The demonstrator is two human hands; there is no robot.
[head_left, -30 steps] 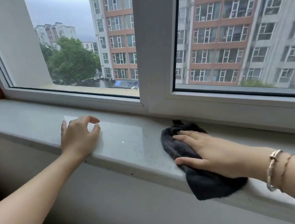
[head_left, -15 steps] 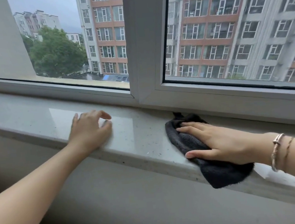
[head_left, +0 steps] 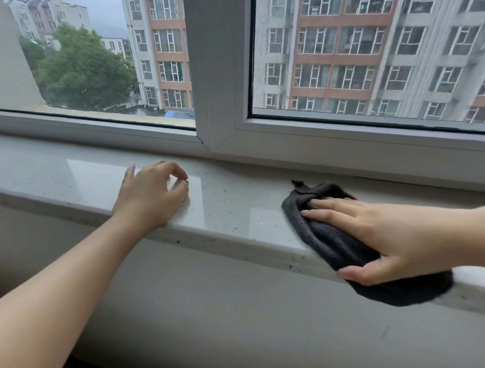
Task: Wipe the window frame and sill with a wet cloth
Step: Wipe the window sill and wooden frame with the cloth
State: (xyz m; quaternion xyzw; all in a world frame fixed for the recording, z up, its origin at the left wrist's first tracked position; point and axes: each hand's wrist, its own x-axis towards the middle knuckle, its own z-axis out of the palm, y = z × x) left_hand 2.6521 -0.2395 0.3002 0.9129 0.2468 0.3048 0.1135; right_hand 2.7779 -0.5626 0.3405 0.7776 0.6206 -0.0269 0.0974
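The right hand [head_left: 392, 236] lies flat on the dark grey cloth [head_left: 332, 240], fingers [head_left: 325, 204] straight and spread, thumb at the front edge, pressing it onto the pale stone sill [head_left: 232, 209] (part of the cloth hangs over the sill's edge). The left hand [head_left: 151, 194] rests on the sill well apart, fingers loosely curled and holding nothing, below the white window frame [head_left: 219, 95]
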